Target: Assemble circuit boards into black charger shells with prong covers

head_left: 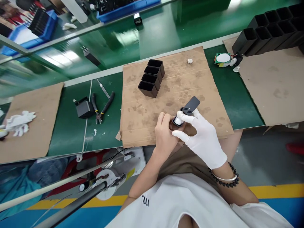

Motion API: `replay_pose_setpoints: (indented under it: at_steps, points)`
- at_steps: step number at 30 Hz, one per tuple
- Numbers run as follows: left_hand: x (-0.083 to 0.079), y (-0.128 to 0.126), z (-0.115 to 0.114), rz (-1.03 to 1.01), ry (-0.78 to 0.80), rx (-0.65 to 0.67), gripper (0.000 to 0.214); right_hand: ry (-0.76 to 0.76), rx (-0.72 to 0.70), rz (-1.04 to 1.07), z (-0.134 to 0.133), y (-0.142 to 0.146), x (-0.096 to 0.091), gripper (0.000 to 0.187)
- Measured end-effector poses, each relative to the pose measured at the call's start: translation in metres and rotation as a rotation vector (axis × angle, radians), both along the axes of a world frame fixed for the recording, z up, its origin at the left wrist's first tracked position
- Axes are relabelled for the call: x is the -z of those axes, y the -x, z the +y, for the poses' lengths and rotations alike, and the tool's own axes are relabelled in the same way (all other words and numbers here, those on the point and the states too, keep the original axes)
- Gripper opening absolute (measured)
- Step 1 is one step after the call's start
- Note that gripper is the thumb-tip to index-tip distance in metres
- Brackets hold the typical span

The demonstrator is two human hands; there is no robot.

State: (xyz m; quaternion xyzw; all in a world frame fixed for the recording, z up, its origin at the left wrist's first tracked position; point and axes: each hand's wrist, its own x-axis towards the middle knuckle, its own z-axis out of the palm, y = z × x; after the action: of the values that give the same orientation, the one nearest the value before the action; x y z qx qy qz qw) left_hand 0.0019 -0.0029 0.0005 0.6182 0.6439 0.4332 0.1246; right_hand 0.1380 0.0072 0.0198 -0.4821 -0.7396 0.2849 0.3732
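Black box (175, 123), over the cardboard's (140, 126) near edge, is grasped by our left hand (163, 131) while our right hand (204, 141), grip unclear, touches the lid (193, 104), seemingly aligning it, the next move likely needing steadiness.

I'm losing part of the black casing (176, 124) behind the left hand (163, 130). The right edge is cropping black boxes (264, 44).

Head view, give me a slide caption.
Bare left hand and gloved right hand handle a black case; four dark containers stand on cardboard.
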Motion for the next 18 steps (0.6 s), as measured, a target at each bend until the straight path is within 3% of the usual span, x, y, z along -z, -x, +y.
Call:
replay_pose_setpoints:
  at_steps: [3, 7, 9, 12, 15, 18]
  points:
    - [-0.007, 0.007, -0.001, -0.011, 0.118, 0.032, 0.027, 0.035, -0.047, -0.026, 0.002, -0.013, -0.014, 0.039]
    - [-0.017, 0.024, 0.004, -0.12, 0.314, 0.258, 0.07, -0.107, -0.042, 0.022, 0.028, -0.045, -0.03, 0.045]
    - [-0.022, 0.033, 0.01, -0.203, 0.399, 0.404, 0.081, -0.085, -0.195, -0.019, 0.053, -0.058, -0.034, 0.049]
    - [-0.025, 0.043, 0.021, -0.318, 0.493, 0.535, 0.078, 0.06, -0.523, -0.026, 0.092, -0.065, -0.033, 0.038]
    - [-0.025, 0.046, 0.026, -0.397, 0.496, 0.543, 0.068, 0.119, -0.633, -0.014, 0.112, -0.061, -0.029, 0.03]
    - [-0.024, 0.037, 0.024, -0.427, 0.467, 0.479, 0.063, 0.067, -0.542, -0.064, 0.105, -0.054, -0.029, 0.022]
